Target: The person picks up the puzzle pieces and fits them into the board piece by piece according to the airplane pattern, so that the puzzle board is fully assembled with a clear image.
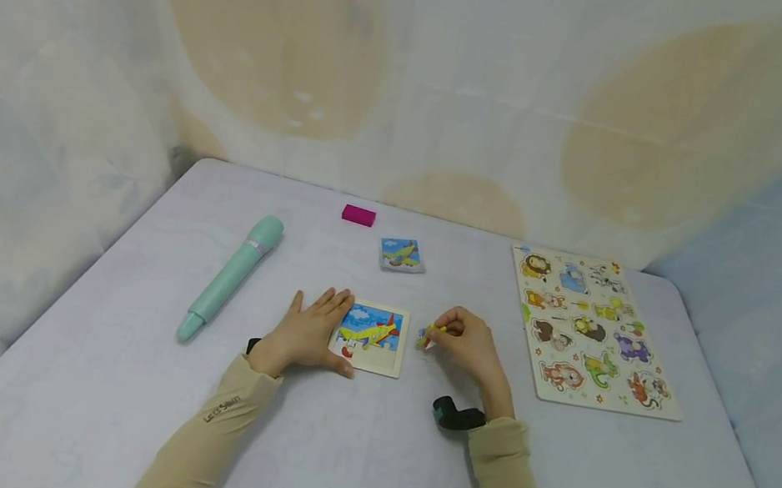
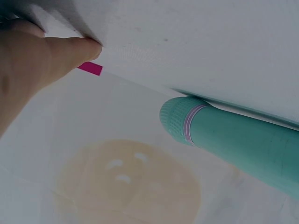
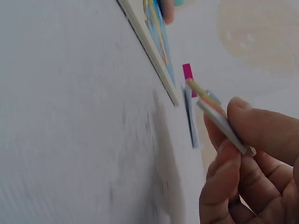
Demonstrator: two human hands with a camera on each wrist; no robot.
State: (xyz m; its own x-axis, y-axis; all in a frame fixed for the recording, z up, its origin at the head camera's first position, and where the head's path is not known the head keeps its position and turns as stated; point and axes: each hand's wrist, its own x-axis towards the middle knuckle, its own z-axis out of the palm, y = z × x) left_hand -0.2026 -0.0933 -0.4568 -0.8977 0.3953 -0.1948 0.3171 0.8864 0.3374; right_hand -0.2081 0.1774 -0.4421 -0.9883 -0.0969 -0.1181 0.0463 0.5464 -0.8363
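Note:
A small wooden jigsaw puzzle (image 1: 385, 365) with a yellow airplane on blue sky lies in the middle of the table, bare wood showing along the lower part of its tray. My left hand (image 1: 307, 334) rests flat over its left side, fingers spread and thumb near the lower edge. To the right of the tray, my right hand (image 1: 470, 344) pinches small puzzle pieces (image 3: 219, 122) between thumb and fingers, just above the table. Thin and pale-edged, they show yellow and red, and seem to be two stacked. In the left wrist view only part of the left hand (image 2: 42, 60) shows.
Left of the hands lies a mint-green microphone-shaped tube (image 1: 230, 279). Farther back are a magenta block (image 1: 359, 216) and a small airplane picture packet (image 1: 401, 255). A large animal puzzle board (image 1: 593, 333) lies at the right. A patterned cloth wall (image 1: 458, 102) stands behind the table.

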